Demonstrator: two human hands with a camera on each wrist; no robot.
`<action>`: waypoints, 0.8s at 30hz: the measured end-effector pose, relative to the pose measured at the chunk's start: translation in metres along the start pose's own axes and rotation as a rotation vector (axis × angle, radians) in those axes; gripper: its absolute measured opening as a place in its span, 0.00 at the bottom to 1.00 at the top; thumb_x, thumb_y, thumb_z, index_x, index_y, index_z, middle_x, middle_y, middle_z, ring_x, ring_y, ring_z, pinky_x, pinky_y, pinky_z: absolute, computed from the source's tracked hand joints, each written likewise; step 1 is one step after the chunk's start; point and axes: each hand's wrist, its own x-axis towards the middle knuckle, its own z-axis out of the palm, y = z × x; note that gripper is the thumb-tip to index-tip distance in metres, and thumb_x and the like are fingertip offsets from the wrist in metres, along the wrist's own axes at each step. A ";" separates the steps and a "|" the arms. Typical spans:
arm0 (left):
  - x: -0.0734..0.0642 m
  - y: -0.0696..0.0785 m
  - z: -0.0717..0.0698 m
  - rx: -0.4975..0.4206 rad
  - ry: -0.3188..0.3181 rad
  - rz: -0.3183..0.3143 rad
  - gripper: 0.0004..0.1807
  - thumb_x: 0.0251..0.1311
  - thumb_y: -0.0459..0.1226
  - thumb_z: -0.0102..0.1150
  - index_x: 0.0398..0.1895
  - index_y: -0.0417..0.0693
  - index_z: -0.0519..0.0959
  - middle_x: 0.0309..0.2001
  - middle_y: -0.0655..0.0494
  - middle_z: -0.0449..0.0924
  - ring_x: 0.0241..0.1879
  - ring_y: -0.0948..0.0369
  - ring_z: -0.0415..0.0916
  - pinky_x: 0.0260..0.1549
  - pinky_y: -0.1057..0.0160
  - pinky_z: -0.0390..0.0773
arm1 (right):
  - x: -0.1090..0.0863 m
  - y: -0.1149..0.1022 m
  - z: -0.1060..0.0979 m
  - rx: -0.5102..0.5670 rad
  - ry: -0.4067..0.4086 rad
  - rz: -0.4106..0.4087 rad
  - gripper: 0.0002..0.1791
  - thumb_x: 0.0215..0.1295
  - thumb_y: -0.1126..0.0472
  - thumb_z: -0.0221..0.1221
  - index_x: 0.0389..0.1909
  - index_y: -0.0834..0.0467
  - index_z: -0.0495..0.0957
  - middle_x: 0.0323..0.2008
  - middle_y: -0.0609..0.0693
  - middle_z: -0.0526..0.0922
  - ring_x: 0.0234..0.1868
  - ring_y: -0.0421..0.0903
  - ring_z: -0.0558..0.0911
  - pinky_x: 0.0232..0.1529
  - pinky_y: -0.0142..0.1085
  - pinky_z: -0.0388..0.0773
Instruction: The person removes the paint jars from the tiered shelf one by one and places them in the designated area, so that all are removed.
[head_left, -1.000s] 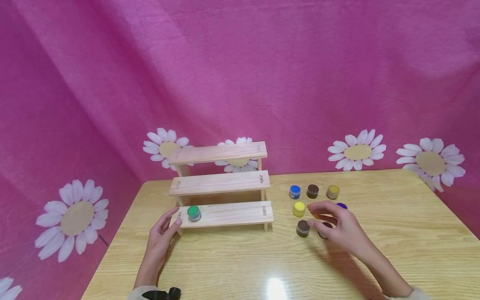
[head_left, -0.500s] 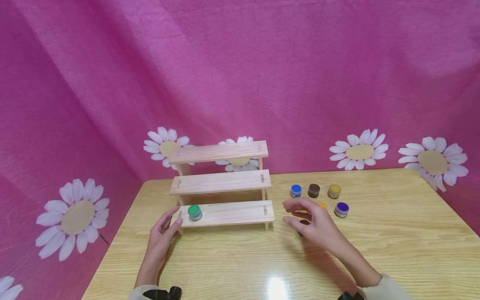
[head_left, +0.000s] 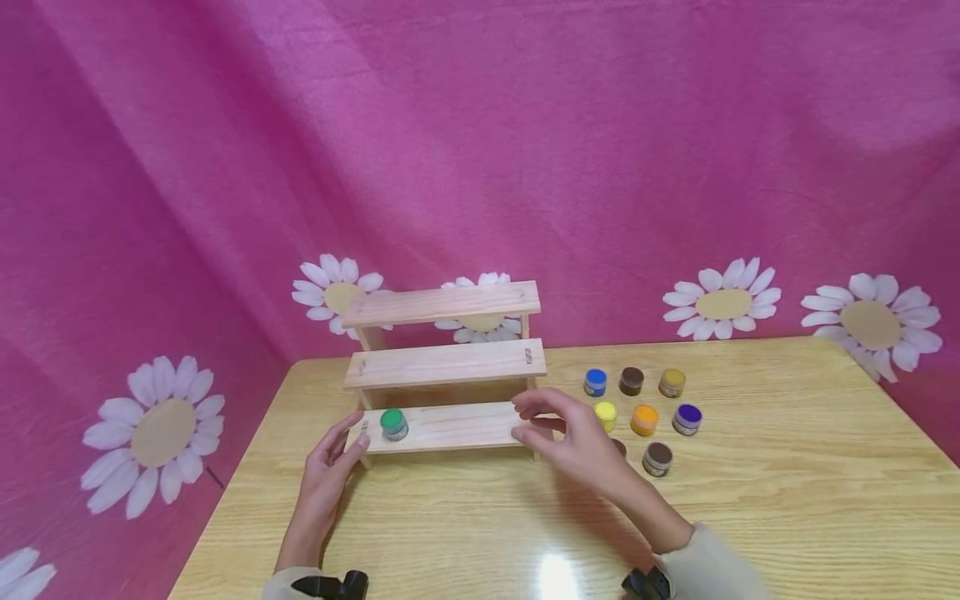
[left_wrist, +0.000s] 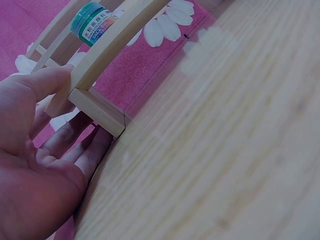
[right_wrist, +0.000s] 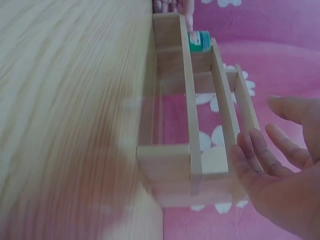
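A three-tier wooden display stand (head_left: 457, 426) stands on the table. On the left end of its lowest tier sits a small paint jar (head_left: 393, 424) with a green lid, its label visible in the left wrist view. My left hand (head_left: 324, 475) grips the stand's left end, thumb at the edge of the lowest board and fingers by the leg. My right hand (head_left: 581, 440) is at the right end of the lowest tier, fingers loosely bent and apart, holding nothing. Whether its fingertips touch the wood I cannot tell.
Right of the stand are several more jars, including blue (head_left: 596, 382), ochre (head_left: 672, 383), yellow (head_left: 605, 415), orange (head_left: 644, 420), purple (head_left: 687, 419) and dark brown (head_left: 657, 459) ones. My right hand partly hides another dark jar (head_left: 619, 447). A pink flowered cloth (head_left: 600, 167) hangs behind.
My right hand has moved left from above the loose jars to the stand's right end, uncovering the orange, purple and front dark jars. My left hand has stayed at the stand's left end.
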 end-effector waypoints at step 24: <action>0.001 -0.001 0.000 0.007 -0.012 0.014 0.29 0.75 0.42 0.59 0.75 0.49 0.67 0.81 0.50 0.52 0.80 0.53 0.47 0.75 0.50 0.58 | 0.044 -0.001 0.081 0.137 -0.075 -0.012 0.19 0.61 0.68 0.71 0.53 0.62 0.81 0.50 0.61 0.84 0.51 0.59 0.82 0.57 0.44 0.83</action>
